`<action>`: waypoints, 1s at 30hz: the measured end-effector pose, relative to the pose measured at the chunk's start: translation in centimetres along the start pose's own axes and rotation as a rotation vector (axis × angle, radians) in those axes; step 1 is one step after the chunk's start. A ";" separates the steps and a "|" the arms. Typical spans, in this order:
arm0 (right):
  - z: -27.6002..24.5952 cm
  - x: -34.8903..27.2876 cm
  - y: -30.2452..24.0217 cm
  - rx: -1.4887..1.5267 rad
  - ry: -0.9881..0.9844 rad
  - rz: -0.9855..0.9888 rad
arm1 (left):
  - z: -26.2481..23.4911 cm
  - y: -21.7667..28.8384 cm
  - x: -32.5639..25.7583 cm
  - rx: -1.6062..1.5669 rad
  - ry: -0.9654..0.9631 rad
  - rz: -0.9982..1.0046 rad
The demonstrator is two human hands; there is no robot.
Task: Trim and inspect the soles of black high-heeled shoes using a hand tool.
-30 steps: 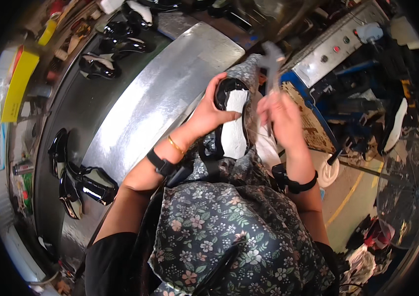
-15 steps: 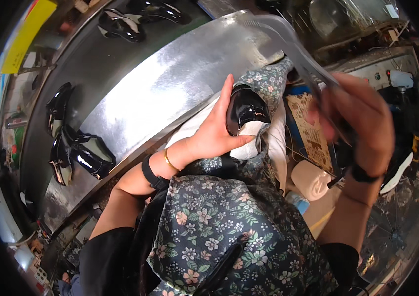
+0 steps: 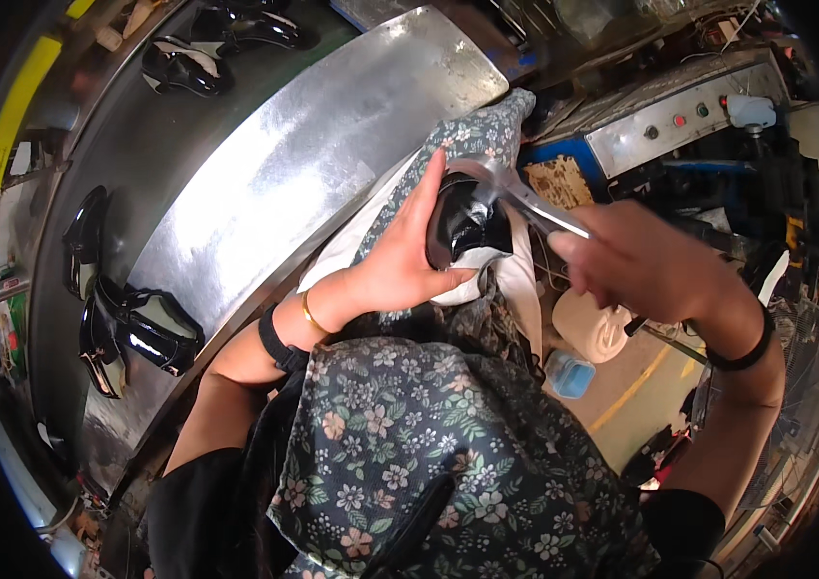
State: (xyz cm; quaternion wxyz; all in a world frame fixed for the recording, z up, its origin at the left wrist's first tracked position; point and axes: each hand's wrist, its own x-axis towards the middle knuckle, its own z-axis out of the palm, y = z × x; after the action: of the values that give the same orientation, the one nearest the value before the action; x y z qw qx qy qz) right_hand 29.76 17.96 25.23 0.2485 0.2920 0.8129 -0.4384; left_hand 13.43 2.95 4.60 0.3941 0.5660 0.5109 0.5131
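My left hand (image 3: 385,275) is wrapped around a glossy black shoe (image 3: 480,220) with a whitish inner lining. The shoe rests at my lap, over floral cloth (image 3: 472,135) and white cloth. My right hand (image 3: 636,259) is closed on the handle of a shiny metal hammer (image 3: 546,210). Motion blurs the hammer's head, which lies over the shoe's upper end; I cannot tell whether it touches. Part of the shoe is hidden by my left hand and the hammer.
A bare metal plate (image 3: 264,183) lies on the dark bench to the left. Several black shoes (image 3: 158,328) stand along that bench. A control box (image 3: 670,124) with buttons is at the far right. A cream roll (image 3: 585,326) and a blue container (image 3: 569,374) sit low on the right.
My right hand has swung the hammer down from its raised place to the shoe. My left hand still holds the shoe. The whole view has shifted slightly.
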 end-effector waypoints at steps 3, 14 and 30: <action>-1.0 -0.3 -1.2 0.042 -0.033 0.115 | 0.1 -0.2 -0.8 -0.144 0.015 -0.131; 0.7 2.0 1.1 0.046 -0.114 0.041 | -0.8 -0.2 -0.9 0.090 0.036 -0.007; 8.1 29.4 10.3 -0.287 0.872 -0.400 | -9.8 6.8 -2.3 -0.205 0.279 0.018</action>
State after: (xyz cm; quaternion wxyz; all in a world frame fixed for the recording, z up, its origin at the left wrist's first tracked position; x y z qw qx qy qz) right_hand 17.28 23.15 -4.01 -0.1656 0.2491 0.9334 -0.1982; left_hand 5.12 -1.21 12.33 0.3703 0.4507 0.5005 0.6397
